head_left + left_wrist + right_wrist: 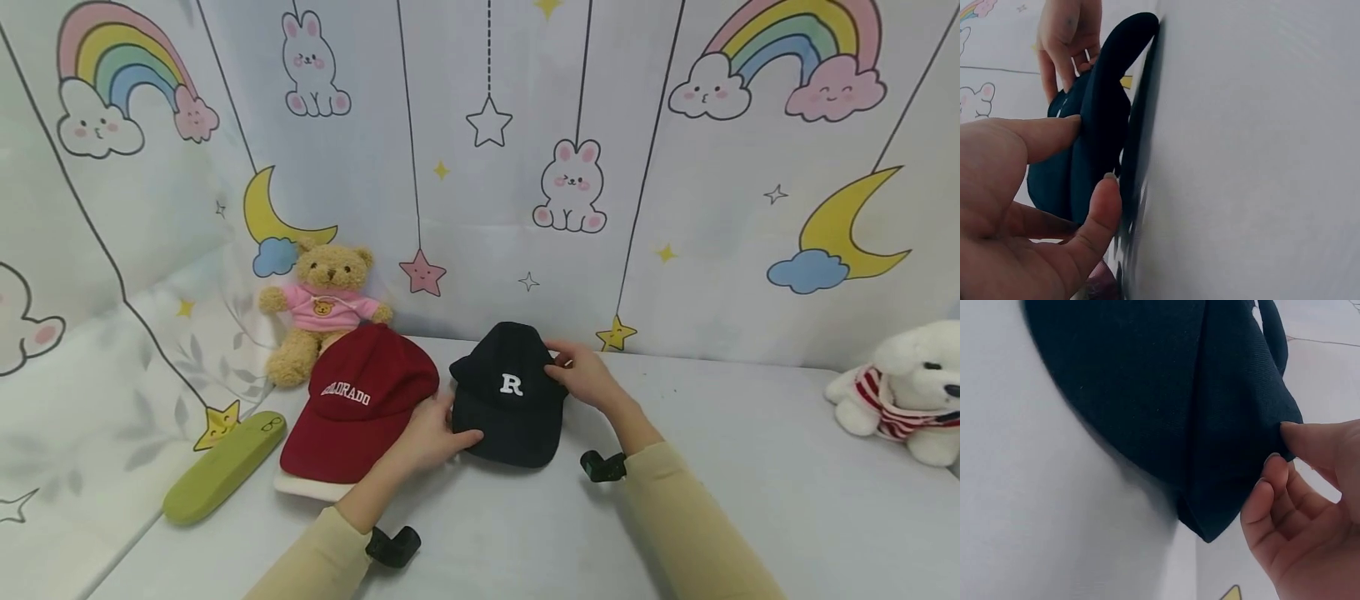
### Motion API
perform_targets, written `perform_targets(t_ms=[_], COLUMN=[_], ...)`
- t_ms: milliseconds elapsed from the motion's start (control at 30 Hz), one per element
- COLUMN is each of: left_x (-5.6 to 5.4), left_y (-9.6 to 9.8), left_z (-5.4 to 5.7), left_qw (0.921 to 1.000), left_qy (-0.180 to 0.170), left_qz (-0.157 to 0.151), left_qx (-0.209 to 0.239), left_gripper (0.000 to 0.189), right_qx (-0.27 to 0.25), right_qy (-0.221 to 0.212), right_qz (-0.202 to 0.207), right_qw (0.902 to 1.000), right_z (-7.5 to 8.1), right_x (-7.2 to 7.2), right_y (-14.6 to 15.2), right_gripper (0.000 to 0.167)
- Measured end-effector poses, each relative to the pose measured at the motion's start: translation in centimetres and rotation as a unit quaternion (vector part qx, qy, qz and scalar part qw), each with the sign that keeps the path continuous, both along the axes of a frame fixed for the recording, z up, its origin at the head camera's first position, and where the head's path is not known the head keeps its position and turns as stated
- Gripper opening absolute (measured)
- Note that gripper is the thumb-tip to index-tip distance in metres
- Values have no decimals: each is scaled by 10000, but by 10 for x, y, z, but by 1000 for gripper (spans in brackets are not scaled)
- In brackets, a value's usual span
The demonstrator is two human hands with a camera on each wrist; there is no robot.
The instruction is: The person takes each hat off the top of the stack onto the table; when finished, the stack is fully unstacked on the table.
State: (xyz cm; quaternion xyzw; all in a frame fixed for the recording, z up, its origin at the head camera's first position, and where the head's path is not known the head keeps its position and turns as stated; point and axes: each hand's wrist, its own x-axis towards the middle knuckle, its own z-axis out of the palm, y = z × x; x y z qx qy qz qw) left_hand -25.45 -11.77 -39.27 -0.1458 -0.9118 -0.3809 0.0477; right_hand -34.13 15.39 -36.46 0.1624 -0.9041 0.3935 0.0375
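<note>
A dark baseball cap (512,425) with a white letter R stands on the white table in the head view, its brim towards me. My left hand (431,435) holds the cap's left edge. In the left wrist view, the thumb rests on one face of the dark cap (1054,178) and a fingertip lies by the brim's edge. On the far right side, my right hand (588,377) pinches the crown's edge; the right wrist view shows thumb and fingertips on the fabric of the cap (1229,425). The cap's back is hidden.
Left of the dark cap is a red COLORADO cap (375,425), close by my left hand. Behind it sits a teddy bear (330,304) in pink. A green glasses case (225,471) lies further left. A white plush dog (918,392) sits at the right edge.
</note>
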Motion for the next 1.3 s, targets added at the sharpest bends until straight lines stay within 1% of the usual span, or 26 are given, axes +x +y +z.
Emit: perform_targets(t_ms=[167, 267, 400, 467, 567, 667, 767, 867, 967, 1067, 1133, 1300], left_x=[1, 3, 5, 6, 8, 10, 13, 17, 22, 26, 28, 35], left_y=[1, 1, 2, 1, -1, -4, -8, -12, -16, -19, -21, -29], left_z=[1, 2, 5, 6, 5, 3, 0, -2, -1, 0, 0, 3], left_qw=[9998, 9991, 9976, 9973, 9974, 9982, 9988, 9989, 9977, 9961, 9955, 9938], left_qy=[-177, -366, -596, -638, -670, -596, -470, -307, -244, -211, -168, -22], left_qz=[-70, -98, -71, -46, -1, 34, 30, -59, -184, -290, -304, -363], left_qx=[-89, -213, -353, -363, -274, -111, 111, 350, 601, 804, 880, 1053], left_gripper=[62, 71, 74, 75, 76, 75, 73, 71, 70, 69, 68, 68], right_qx=[139, 187, 277, 357, 458, 546, 580, 696, 901, 1171, 1377, 1817], right_qy=[-157, -210, -251, -197, 3, 298, 495, 607, 683, 723, 759, 947], right_qz=[91, 134, 156, 162, 157, 100, 70, 118, 255, 385, 434, 510], right_qw=[9997, 9995, 9992, 9990, 9988, 9980, 9971, 9957, 9933, 9897, 9866, 9775], right_z=[-2, -1, 0, 0, -1, -2, -2, 0, 1, 0, -2, -9], right_x=[0, 1, 3, 4, 6, 10, 17, 28, 39, 48, 53, 58], right_y=[0, 0, 0, 1, 0, -4, -11, -20, -30, -40, -47, -59], right_gripper=[50, 51, 52, 52, 53, 56, 61, 66, 69, 71, 73, 71])
